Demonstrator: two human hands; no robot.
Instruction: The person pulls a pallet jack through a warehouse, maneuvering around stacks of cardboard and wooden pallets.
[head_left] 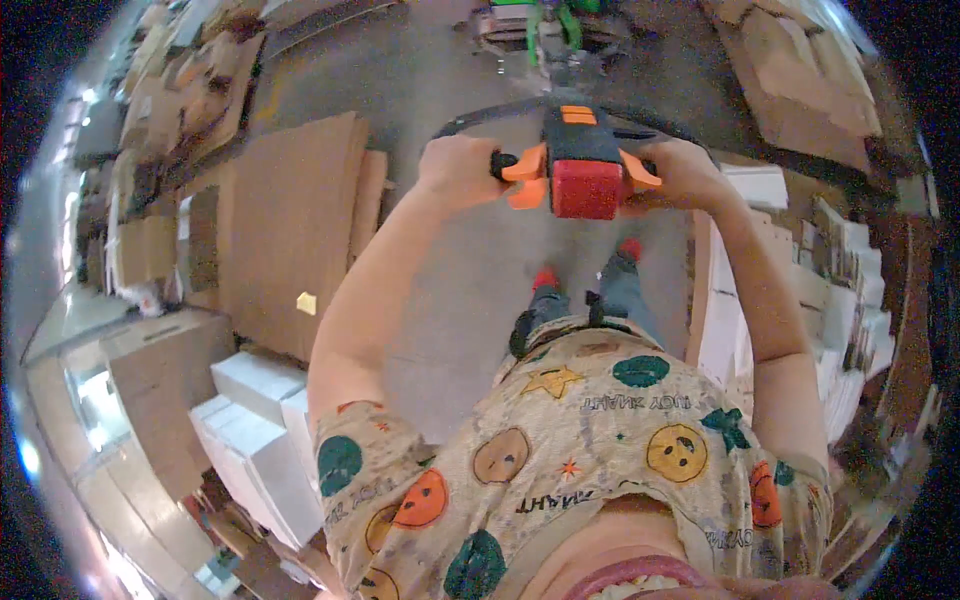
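At the far left, cardboard (215,90) crowds the upper edge of the frame, and lower down white boxes (245,440) stand stacked near a large brown board (285,220). The board rises close to the left arm, so a swing of the handle toward that side could bring an elbow or the machine against it, and the white boxes might topple if knocked. The left hand (455,172), upper centre-left, has its grip closed round the left end of the handle (587,190), which sits in the upper centre, a black and red head with orange levers (527,165) on both sides. Those levers lie right beside the fingers, so a careless squeeze or thumb press could work one unintentionally. Beyond the head, at the top centre, a green machine part (568,30) shows blurred. Below the handle are red shoes (545,277) on the grey floor; if the machine rolled toward the body, the feet could be caught. The right hand (685,175), upper centre-right, also has its grip wrapped round its end, though its fingertips are hidden. At the right, pale stacks (840,290) stand near that arm, with brown cartons (815,85) above; drifting right could clip their edges.
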